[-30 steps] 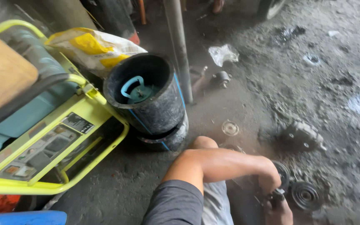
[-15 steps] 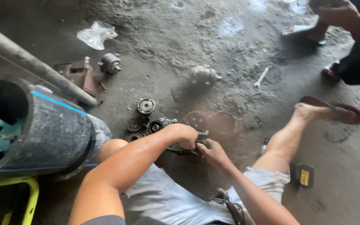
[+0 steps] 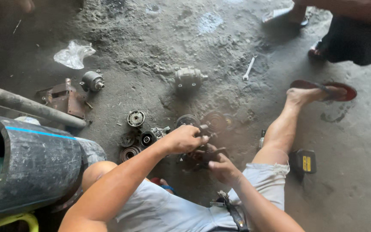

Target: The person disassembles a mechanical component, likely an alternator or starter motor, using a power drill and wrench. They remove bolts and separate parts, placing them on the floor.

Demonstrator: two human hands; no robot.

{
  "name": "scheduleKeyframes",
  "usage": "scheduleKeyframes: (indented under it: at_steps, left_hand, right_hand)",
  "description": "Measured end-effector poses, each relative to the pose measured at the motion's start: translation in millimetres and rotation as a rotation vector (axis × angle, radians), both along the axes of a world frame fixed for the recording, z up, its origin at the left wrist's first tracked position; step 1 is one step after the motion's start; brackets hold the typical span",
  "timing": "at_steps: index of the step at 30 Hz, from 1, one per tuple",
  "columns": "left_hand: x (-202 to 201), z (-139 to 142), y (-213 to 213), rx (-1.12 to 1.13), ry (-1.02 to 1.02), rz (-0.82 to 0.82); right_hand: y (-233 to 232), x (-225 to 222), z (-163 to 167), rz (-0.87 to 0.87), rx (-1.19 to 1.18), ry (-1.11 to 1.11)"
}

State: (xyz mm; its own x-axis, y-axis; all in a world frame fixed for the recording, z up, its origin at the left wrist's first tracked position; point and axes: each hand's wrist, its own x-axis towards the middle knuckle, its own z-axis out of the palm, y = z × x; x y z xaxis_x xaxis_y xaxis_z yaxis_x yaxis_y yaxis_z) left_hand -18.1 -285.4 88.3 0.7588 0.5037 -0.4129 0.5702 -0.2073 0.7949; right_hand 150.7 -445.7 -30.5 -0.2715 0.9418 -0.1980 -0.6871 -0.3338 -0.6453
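I sit on a dirty concrete floor with both hands on a greasy round metal part (image 3: 198,157) between my legs. My left hand (image 3: 185,138) grips its upper side, next to a small dark handle (image 3: 203,128). From below, my right hand (image 3: 222,166) holds a dark tool or lever (image 3: 214,151) against the part. Just beyond lie dark round discs (image 3: 213,120) and a pulley-like ring (image 3: 187,120). Several small bearings and rings (image 3: 136,137) sit to the left of my left hand.
A large black pipe section (image 3: 31,161) lies at left under a grey metal bar (image 3: 26,105). A grey metal housing (image 3: 188,78), a wrench (image 3: 249,68), a rusty bracket (image 3: 65,99) and a plastic bag (image 3: 73,54) lie farther off. Another person's sandalled feet (image 3: 318,51) stand top right. A black-and-yellow battery pack (image 3: 304,161) sits by my right leg.
The view has swung from the pipe and yellow machine at left to the parts on the floor. Both hands have stayed on the round part between my legs.
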Motion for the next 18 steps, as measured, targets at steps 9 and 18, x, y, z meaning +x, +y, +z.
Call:
scheduleKeyframes:
  at_steps: [9, 18]
  left_hand:
    - [27, -64, 19, -0.657, 0.199, 0.262]
    - [70, -60, 83, 0.029, -0.247, 0.198]
  right_hand:
    - [38, 47, -2, 0.178, -0.486, -0.549]
    - [122, 115, 54, -0.05, -0.026, -0.791]
